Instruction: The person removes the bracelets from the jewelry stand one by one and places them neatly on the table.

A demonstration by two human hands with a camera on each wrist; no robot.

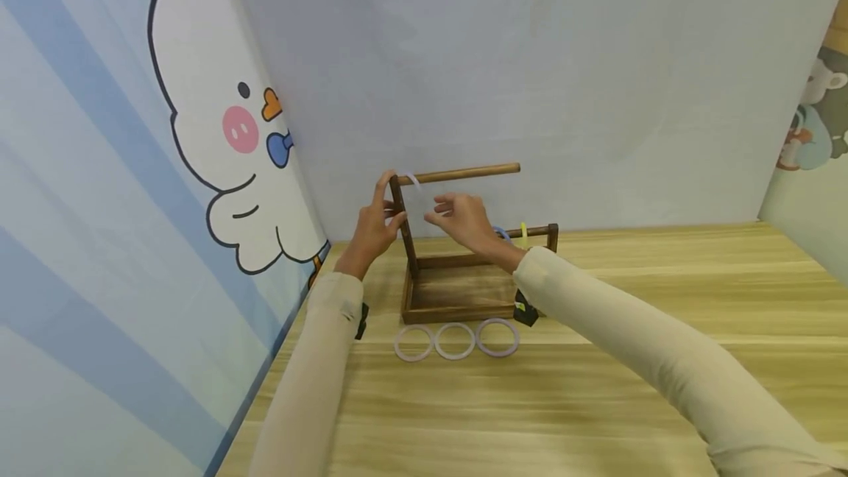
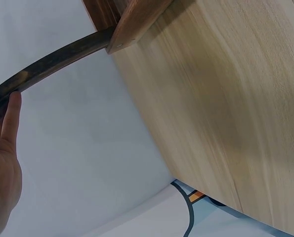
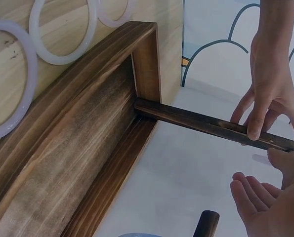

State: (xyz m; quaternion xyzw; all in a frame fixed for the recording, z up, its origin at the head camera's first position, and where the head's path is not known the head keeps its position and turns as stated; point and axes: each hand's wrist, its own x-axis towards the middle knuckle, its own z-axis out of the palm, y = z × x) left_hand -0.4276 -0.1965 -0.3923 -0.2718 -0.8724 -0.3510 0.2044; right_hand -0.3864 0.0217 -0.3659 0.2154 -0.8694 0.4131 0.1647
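My left hand (image 1: pixel 374 227) grips the dark wooden upright post (image 1: pixel 402 223) of a stand, thumb on the near side and fingers near its top. In the left wrist view, fingers press along the same post (image 2: pixel 53 59). A pale lilac ring (image 1: pixel 415 181) hangs on the long top bar (image 1: pixel 470 173), close to the post. Just right of that ring is my right hand (image 1: pixel 464 223), its fingers loosely bent with nothing between them. The right wrist view shows this hand (image 3: pixel 280 202) palm-up beside the post (image 3: pixel 201 121).
The stand's wooden tray (image 1: pixel 457 313) sits on the wood-grain table. On its lower bar (image 1: pixel 539 230) hang a blue ring (image 1: pixel 501 232) and a yellow ring (image 1: pixel 524 234). Before the tray lie a pinkish ring (image 1: pixel 397 348), a white ring (image 1: pixel 454 358) and a purple ring (image 1: pixel 498 354).
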